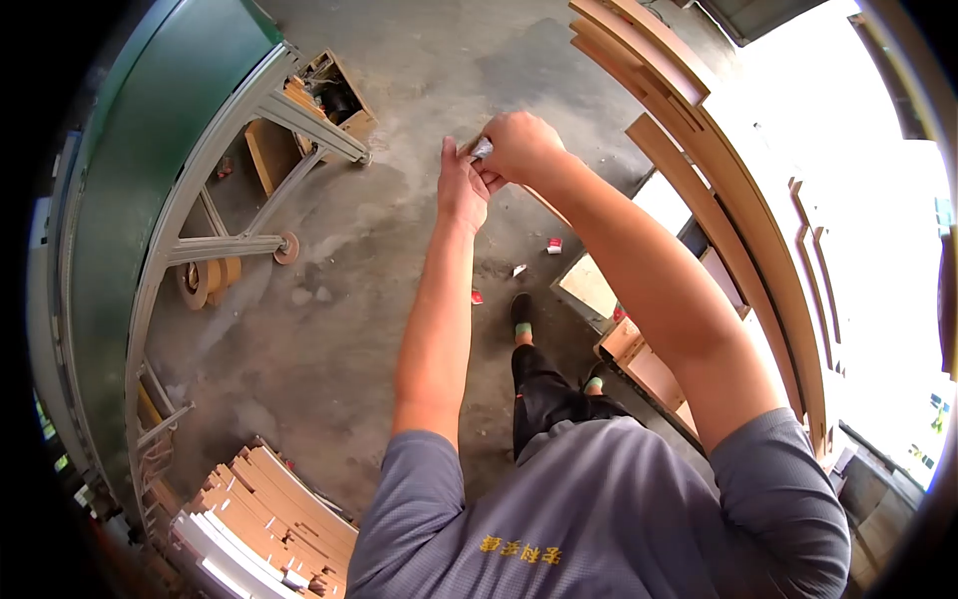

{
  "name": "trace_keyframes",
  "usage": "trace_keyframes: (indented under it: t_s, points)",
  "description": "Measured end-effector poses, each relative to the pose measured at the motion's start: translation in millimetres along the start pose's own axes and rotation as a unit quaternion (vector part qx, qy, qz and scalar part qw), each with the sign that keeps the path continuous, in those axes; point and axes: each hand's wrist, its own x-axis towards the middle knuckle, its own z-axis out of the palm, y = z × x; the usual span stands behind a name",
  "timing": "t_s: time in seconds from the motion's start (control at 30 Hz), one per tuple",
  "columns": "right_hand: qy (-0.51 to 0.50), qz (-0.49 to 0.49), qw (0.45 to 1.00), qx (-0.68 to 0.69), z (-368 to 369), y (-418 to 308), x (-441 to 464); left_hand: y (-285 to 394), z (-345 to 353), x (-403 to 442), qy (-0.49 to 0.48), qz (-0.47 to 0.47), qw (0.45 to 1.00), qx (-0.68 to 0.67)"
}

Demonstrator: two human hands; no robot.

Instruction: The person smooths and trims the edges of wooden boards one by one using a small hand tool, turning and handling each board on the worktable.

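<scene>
Nearest is the grey shirt, with yellow characters across it, and from its short sleeves both bare arms stretch forward until the hands meet above the floor. The right hand is bent over with its fingers closed on a small silvery piece, which shows between the two hands. The left hand is just beside it, palm turned up and a finger or thumb raised; how firmly its grip closes, and on what, I cannot tell. A thin strip runs from just below the hands and passes behind the right forearm; whether either hand holds it is hidden. Below are dark trousers and a dark shoe, with red and white scraps lying on the floor ahead of it. At the lower left is a stack of brown and white boards. Long brown boards run along the right side, near an open wooden box. On the left, a long green surface sits on a metal frame, with brown rolls low beside it. Farther ahead, a wooden crate with dark contents stands near the frame.
</scene>
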Motion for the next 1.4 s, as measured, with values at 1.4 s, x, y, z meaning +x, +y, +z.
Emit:
trace_keyframes:
  t_s: [1.4]
  points:
    - [0.064,0.372,0.926,-0.008,207,622,-916,-609,383,-387,-0.526,0.257,0.373,0.720]
